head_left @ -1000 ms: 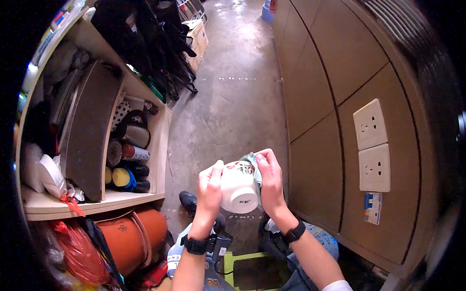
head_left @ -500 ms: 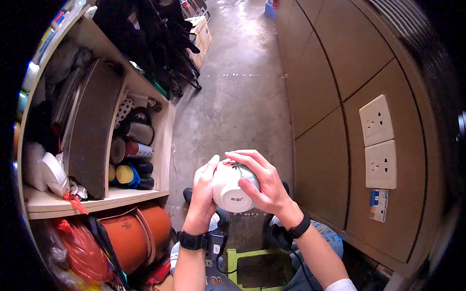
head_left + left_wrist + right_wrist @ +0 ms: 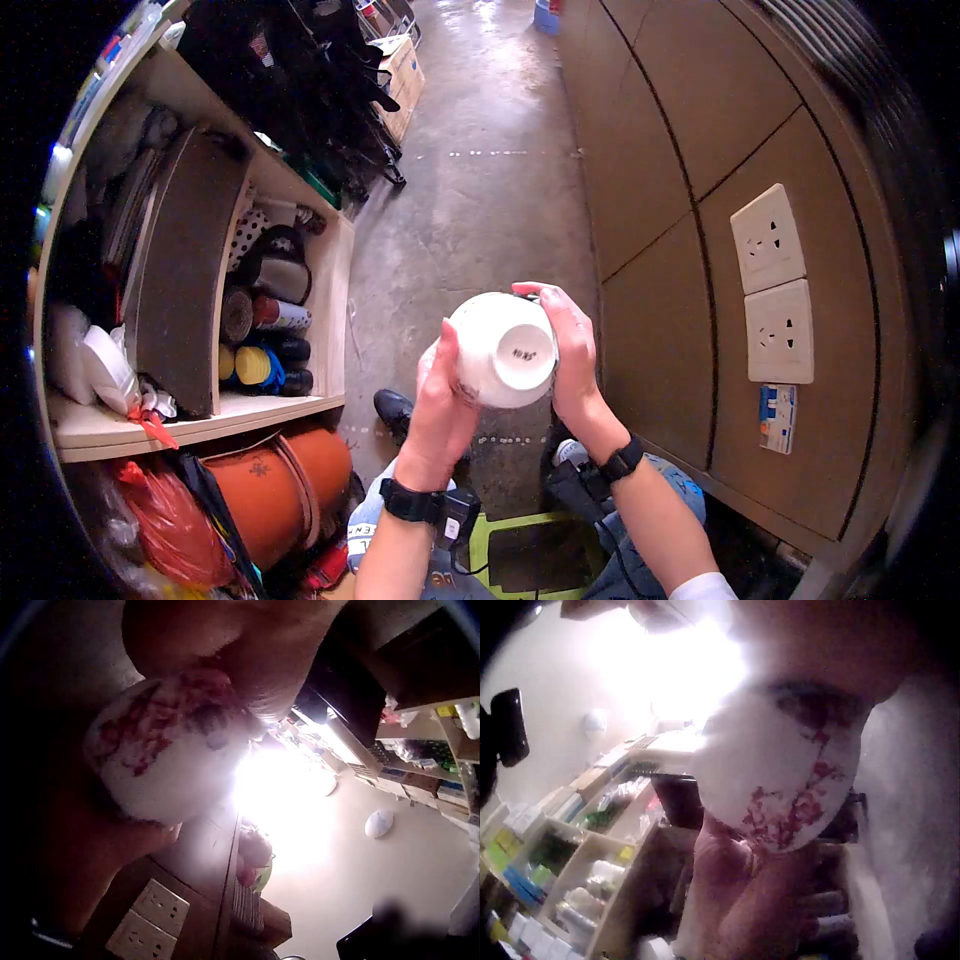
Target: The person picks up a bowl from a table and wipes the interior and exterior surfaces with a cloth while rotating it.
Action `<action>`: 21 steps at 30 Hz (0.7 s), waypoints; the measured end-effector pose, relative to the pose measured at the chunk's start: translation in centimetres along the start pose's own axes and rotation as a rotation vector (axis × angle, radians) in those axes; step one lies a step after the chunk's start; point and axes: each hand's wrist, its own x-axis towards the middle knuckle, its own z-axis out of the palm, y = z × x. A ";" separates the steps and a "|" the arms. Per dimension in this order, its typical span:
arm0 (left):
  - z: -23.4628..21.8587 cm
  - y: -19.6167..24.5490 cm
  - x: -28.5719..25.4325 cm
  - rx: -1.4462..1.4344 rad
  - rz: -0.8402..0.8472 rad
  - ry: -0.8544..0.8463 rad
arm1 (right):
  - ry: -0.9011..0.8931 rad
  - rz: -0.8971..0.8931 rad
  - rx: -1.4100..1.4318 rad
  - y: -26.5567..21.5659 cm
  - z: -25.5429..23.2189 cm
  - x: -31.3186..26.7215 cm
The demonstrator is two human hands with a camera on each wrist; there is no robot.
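Between both hands is a white bowl (image 3: 495, 350), tilted so its round foot with small dark lettering faces the head camera. My left hand (image 3: 441, 405) grips the bowl's left side, thumb along the outer wall. On the far right side, my right hand (image 3: 575, 360) holds it with fingers curled over the rim edge. A sliver of cloth shows by the right fingertips; most of it is hidden behind the bowl. Red blossom patterns mark the bowl (image 3: 169, 757) in the left wrist view, and the bowl (image 3: 780, 772) in the right wrist view.
A wooden shelf unit (image 3: 200, 405) holding bottles and bags stands at left, above an orange-red drum (image 3: 270, 490). At right runs a brown panelled cabinet (image 3: 650, 330) with white sockets (image 3: 778, 330). A green stool (image 3: 480, 545) is below, between the knees.
The bowl has been turned and raised slightly, so its base faces the camera more fully. The right hand moved from across the bowl's front to its right side.
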 end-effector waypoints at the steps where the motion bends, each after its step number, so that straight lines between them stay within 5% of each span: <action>1: 0.4 -0.5 -0.1 -0.074 0.001 -0.028 | 0.029 0.036 0.043 0.1 -0.2 0.0; 5: 1.3 -1.5 -0.1 0.034 0.066 -0.056 | 0.247 0.057 0.139 2.0 -0.1 -0.3; 14: 0.7 -1.3 0.3 0.004 0.092 0.023 | 0.172 -0.237 0.004 0.8 1.5 -2.3; 21: -0.3 -1.1 0.5 -0.045 0.016 0.017 | 0.135 -0.258 -0.037 1.0 1.8 -2.2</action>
